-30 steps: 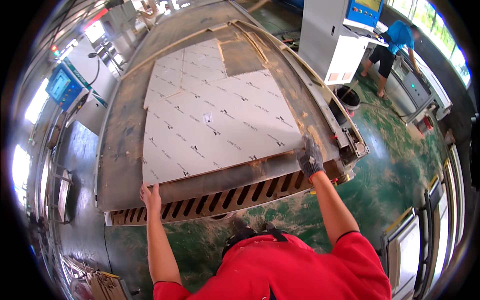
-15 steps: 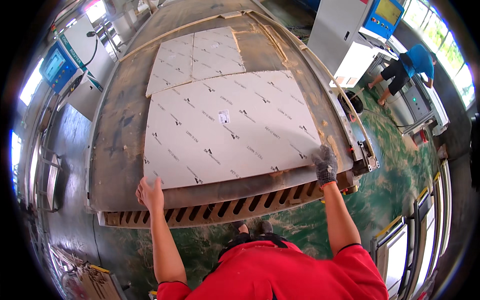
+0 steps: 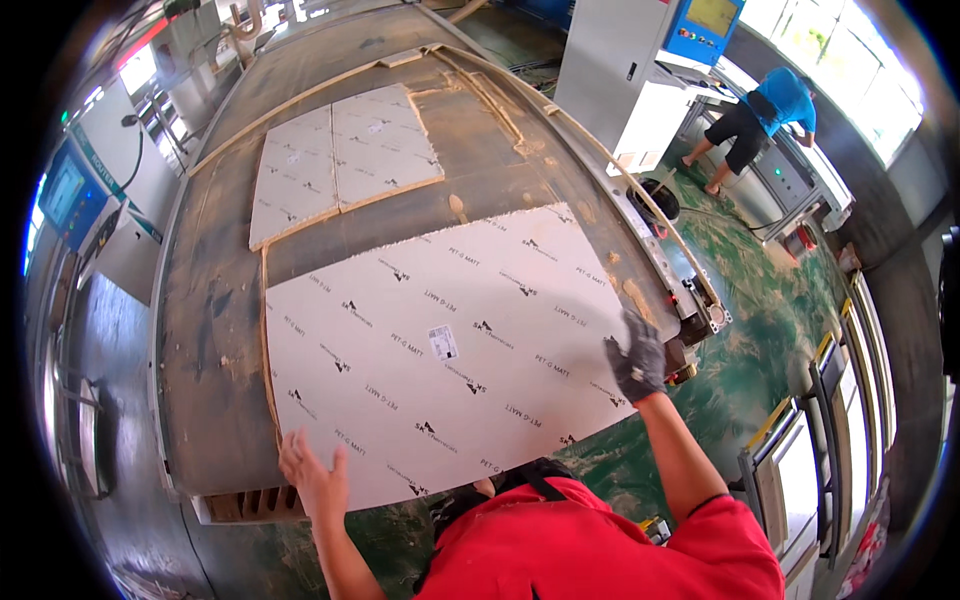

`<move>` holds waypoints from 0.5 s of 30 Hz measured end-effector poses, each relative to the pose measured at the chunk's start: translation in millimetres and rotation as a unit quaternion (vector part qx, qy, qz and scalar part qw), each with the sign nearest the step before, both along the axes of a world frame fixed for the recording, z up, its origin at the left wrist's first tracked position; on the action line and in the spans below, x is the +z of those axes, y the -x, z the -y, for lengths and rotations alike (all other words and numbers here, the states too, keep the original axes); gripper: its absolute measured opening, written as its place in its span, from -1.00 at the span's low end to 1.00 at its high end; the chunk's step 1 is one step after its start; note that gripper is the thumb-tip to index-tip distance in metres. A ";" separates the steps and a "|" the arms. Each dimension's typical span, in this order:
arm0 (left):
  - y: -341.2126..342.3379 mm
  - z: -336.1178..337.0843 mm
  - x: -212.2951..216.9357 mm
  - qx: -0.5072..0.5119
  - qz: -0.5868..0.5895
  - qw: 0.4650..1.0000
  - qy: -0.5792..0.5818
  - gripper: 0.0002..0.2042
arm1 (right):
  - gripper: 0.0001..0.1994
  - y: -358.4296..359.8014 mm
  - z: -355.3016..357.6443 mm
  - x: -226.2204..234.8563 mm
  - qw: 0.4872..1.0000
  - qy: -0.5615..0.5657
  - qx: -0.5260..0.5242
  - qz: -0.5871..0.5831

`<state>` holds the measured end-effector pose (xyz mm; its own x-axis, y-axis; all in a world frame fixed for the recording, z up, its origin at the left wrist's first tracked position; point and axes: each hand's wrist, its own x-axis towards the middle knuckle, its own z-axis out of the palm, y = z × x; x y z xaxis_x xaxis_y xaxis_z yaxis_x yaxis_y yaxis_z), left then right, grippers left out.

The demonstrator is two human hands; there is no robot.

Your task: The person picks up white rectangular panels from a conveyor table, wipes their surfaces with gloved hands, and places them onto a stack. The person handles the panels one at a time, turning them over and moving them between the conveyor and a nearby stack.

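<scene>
A large pale printed panel with a small white label lies on the brown machine bed, its near part jutting past the front edge toward my body. My bare left hand is at the panel's near left edge, fingers stretched and thumb apart. At its right edge is my right hand, in a dark grey glove, with fingers spread and thumb apart over the panel. Whether either palm presses on the edge cannot be made out. Farther back lie two smaller panels of the same print, side by side.
Wooden strips and sawdust lie on the bed. A blue control panel tops a cabinet at far right; another blue console stands left. A person in blue bends over a bench. Framed panels lean at right.
The large panel has slid toward me, away from the two smaller ones, and now overhangs the front edge. My hands came nearer with it, and their fingers are now spread.
</scene>
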<state>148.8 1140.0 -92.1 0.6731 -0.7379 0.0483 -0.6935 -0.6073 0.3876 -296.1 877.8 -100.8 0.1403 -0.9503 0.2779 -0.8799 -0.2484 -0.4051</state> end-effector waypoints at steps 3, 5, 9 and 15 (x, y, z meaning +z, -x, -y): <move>10.5 40.5 19.5 -0.071 -0.005 0.994 -0.081 -0.20 | -0.30 -46.1 48.1 -7.6 0.986 -0.011 0.142 -0.086; 8.2 58.4 27.1 -0.090 0.000 0.988 -0.125 -0.09 | -0.26 -66.5 95.5 -30.3 0.976 -0.018 0.188 -0.110; 7.9 79.0 29.5 -0.085 0.018 0.976 -0.200 0.05 | -0.27 -73.5 209.1 -57.2 0.978 0.027 0.140 -0.150; 11.1 74.9 24.7 -0.072 0.011 0.978 -0.193 0.04 | -0.19 -115.7 255.7 -60.6 0.992 0.036 0.056 -0.108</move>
